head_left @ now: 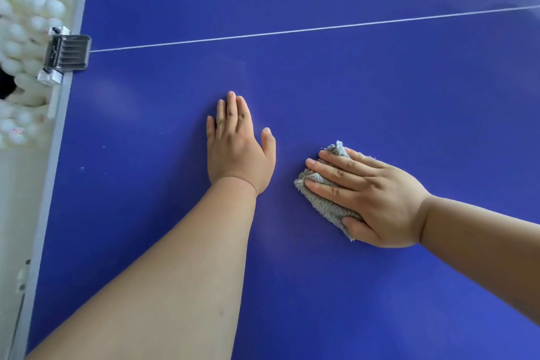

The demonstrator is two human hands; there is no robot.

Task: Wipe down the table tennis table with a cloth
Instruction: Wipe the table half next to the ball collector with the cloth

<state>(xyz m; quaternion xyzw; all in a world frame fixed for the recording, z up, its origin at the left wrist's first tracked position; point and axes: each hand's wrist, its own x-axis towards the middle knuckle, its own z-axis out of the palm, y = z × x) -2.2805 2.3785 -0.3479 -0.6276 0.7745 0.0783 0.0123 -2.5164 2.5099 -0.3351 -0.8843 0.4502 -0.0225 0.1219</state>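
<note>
The blue table tennis table (350,82) fills the view. My left hand (238,146) lies flat on it, palm down, fingers straight and pointing away from me. To its right, my right hand (371,196) presses a crumpled grey cloth (321,202) onto the surface with straight fingers; the thumb lies along the cloth's near edge. Much of the cloth is hidden under the palm.
A thin white line (292,32) crosses the table beyond my hands. A metal net clamp (65,52) grips the table's grey left edge (49,184). Past that edge lies a heap of white balls (26,9). A few pale specks dot the surface at the left.
</note>
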